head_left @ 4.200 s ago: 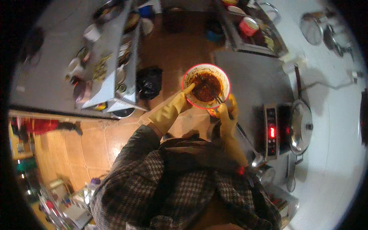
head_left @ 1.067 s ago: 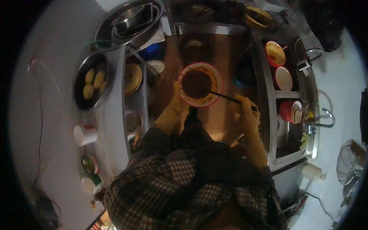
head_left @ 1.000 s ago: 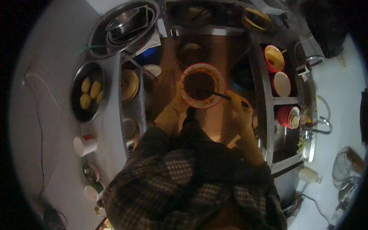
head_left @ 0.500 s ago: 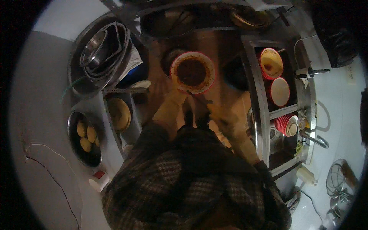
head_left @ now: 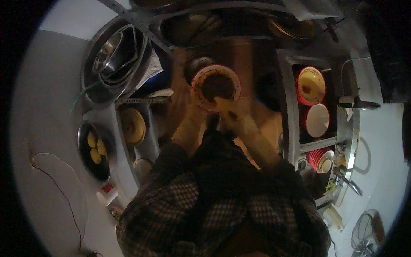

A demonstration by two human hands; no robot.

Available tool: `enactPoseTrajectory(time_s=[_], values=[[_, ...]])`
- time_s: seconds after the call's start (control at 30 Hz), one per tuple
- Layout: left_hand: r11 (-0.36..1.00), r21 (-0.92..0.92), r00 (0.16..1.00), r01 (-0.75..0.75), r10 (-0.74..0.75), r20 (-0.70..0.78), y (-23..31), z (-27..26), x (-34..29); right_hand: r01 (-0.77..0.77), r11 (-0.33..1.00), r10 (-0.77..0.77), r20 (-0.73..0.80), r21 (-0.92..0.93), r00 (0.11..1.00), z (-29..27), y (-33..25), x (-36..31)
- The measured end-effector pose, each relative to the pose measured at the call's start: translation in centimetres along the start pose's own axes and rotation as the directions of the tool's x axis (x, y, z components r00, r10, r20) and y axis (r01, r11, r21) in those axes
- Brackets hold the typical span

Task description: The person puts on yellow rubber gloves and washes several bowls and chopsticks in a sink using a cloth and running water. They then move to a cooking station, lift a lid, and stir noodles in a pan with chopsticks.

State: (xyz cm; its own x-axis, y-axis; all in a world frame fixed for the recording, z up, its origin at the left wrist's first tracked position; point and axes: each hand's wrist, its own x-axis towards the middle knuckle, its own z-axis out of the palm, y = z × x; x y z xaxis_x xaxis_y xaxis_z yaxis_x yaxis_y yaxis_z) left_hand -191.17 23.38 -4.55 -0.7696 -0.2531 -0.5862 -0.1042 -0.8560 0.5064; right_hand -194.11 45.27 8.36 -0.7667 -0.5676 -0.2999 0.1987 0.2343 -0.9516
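Note:
A white bowl with a red rim is in front of me, low over the floor, its inner wall smeared with orange-brown sauce. Its middle looks dark. My left hand is at the bowl's near left side, gripping it. My right hand is at the near rim, its fingers closed and reaching just over the edge. Whatever the right hand holds is too dark to make out. Behind the bowl stands a dim round metal vessel.
To the right, a sink holds a yellow-stained bowl, a white bowl and a red bowl stack. On the left are metal basins, a dark bowl of potato-like lumps and a yellowish round board.
My right hand has moved up and left from beside the bowl to its near rim. The left hand stays at the bowl. The whole view has shifted slightly.

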Motion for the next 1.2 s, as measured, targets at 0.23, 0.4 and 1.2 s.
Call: enactPoseTrajectory(time_s=[0.23,0.4,1.2], values=[[1.000,-0.002,1.000,0.006,-0.006,-0.007,0.8,1.4,2.6,0.339,0.911,-0.373,-0.122,-0.235,0.920,1.2,3.5,4.1],[0.999,0.026,0.999,0.026,-0.025,-0.022,2.0,2.1,6.3,0.011,0.985,-0.097,-0.491,-0.174,0.866,-1.2,9.4,7.5],[0.916,0.359,0.983,0.179,-0.147,-0.114,2.4,2.5,11.8,0.226,0.938,0.225,-0.957,0.264,0.185,-12.9,6.7,-15.3]])
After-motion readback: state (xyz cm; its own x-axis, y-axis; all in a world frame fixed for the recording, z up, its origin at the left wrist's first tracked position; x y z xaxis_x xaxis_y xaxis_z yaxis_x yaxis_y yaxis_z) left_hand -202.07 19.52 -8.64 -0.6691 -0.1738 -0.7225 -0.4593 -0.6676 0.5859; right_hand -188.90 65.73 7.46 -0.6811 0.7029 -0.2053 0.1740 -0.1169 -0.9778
